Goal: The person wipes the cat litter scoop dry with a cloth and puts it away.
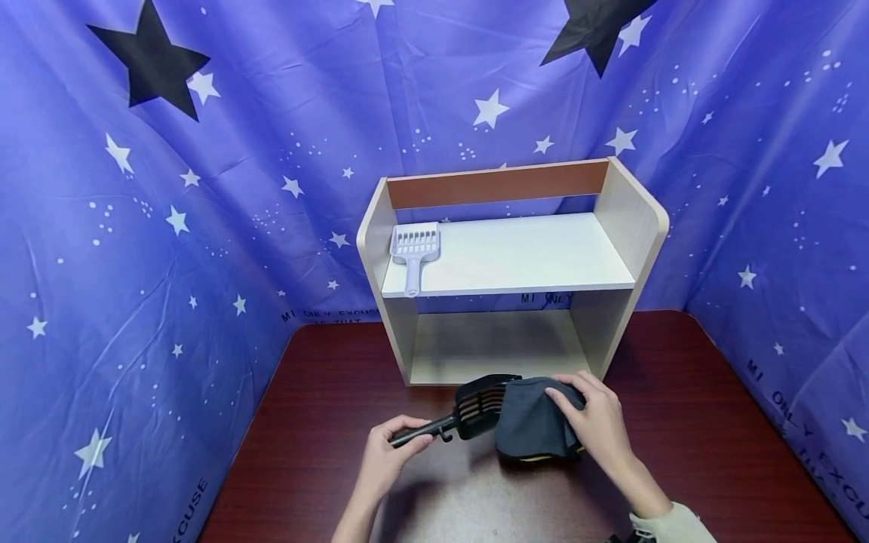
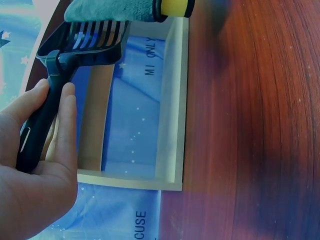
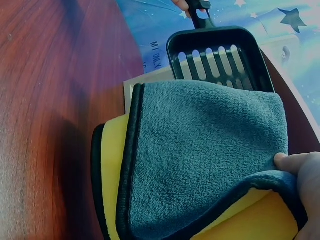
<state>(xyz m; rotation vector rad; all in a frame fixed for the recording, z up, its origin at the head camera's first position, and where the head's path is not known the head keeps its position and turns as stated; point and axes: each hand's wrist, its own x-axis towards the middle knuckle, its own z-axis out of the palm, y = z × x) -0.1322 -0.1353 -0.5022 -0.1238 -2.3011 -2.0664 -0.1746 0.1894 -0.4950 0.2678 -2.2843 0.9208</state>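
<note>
My left hand (image 1: 388,455) grips the handle of a black slotted litter scoop (image 1: 479,406), held above the table with its head toward the right. In the left wrist view the fingers and thumb wrap the scoop's handle (image 2: 42,122). A folded grey-and-yellow cleaning cloth (image 1: 536,422) covers the far end of the scoop's head. My right hand (image 1: 597,416) holds this cloth at its right side, thumb on the grey face. In the right wrist view the cloth (image 3: 210,150) shows its yellow underside and dark edging, and hides part of the slots.
Behind the hands stands a two-level wooden shelf (image 1: 512,253) on the dark red table (image 1: 326,392). A pale lavender slotted scoop (image 1: 416,253) lies at the left of its upper board. Blue star-printed curtain (image 1: 237,188) surrounds the table's back and sides.
</note>
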